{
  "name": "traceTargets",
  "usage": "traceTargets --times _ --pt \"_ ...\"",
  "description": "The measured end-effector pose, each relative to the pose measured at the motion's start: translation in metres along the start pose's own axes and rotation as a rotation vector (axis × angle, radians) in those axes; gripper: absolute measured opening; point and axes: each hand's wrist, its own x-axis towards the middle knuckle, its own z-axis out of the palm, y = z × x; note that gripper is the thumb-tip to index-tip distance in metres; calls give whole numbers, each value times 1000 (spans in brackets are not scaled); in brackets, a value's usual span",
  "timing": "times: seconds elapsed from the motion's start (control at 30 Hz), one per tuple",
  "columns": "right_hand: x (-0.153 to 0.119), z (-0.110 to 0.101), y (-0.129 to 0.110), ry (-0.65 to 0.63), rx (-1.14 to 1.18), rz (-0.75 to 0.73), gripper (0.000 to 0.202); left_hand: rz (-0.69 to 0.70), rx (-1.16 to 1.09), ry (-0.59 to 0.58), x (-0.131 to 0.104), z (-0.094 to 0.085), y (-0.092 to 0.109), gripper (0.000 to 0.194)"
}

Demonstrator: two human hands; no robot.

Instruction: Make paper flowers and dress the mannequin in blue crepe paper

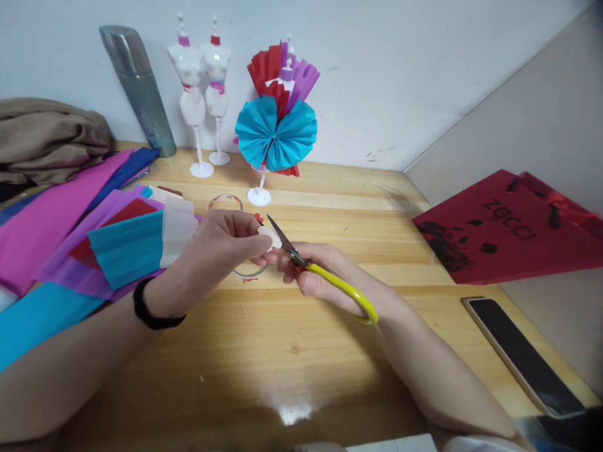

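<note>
Scissors with yellow handles and dark metal blades (346,290), close against a small white piece, apparently paper (265,236)

The white piece is at the blade end of the scissors, pinched between the thumb and fingers of the left hand (232,240), with no visible opening. The right hand (322,269) is closed around the handles; whether the blades are slightly parted cannot be told.

With the tips so near the left fingertips, a slip could nick skin; a small turn of the piece could send a cut astray. A loose pinch might let it fold or tear. The left forearm, beside the loose sheets, could drag them.

There is one pair of scissors and one white piece in hand. Left of the scissors lies a pile of coloured sheets (127,246), too overlapped to count. Beyond them stand three white plastic dress forms: two nearly bare (191,107) (217,98), and one wearing red and purple pleats and one blue pleated bow (276,134). Far left are one grey-green metal bottle (145,95) and one brown cloth (47,138). Right of the scissors are one red gift bag (509,226) and one dark-screened phone (524,356), on the pale wooden table (297,344).
</note>
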Motion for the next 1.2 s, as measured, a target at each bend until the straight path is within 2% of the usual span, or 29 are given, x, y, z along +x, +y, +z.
traceTargets --times 0.3,0.67,1.2 --pt "2 0 5 -15 -16 -38 57 -16 -4 -12 1 1 1 8" --pt "1 0 10 -15 31 -21 52 -24 33 -5 1 -1 1 8" --pt "1 1 7 19 27 12 55 -15 80 10 2 -2 0 12"
